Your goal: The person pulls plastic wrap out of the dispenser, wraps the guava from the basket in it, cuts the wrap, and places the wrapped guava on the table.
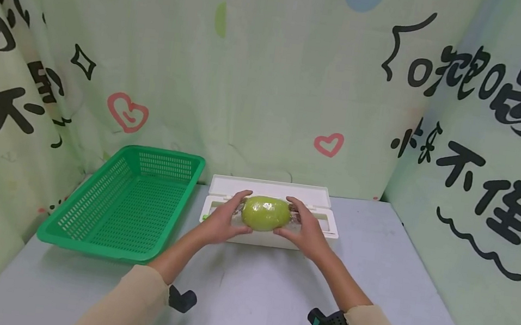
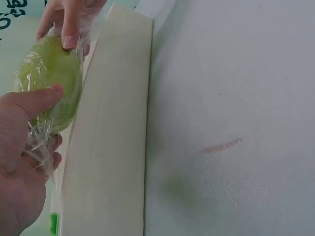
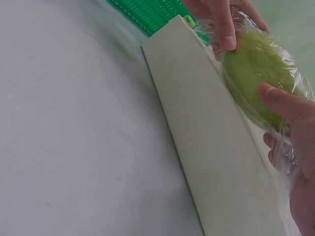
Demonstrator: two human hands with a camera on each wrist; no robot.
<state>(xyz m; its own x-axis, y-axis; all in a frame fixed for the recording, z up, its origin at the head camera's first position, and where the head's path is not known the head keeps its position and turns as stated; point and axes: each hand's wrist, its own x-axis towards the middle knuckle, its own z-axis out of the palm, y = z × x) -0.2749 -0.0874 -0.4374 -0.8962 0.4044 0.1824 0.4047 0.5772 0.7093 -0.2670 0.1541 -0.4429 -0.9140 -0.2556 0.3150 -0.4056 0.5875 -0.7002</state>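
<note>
A green mango (image 1: 266, 214), covered in shiny cling film (image 2: 42, 142), is held up above a white cling film dispenser box (image 1: 262, 238). My left hand (image 1: 227, 220) grips its left end, the thumb lying across the wrapped skin in the left wrist view. At the opposite end my right hand (image 1: 304, 231) holds the fruit, its thumb (image 3: 280, 101) pressing on the near side. Loose film bunches around the fingers of both hands. The dispenser's lid (image 1: 269, 190) stands raised behind the fruit, and a small green slider (image 2: 53, 223) shows on the box.
An open green plastic basket (image 1: 155, 250) stands on the table to the left of the dispenser. The pale table (image 1: 251, 304) stretches toward me, with a patterned curtain (image 1: 262, 75) behind it and on both sides.
</note>
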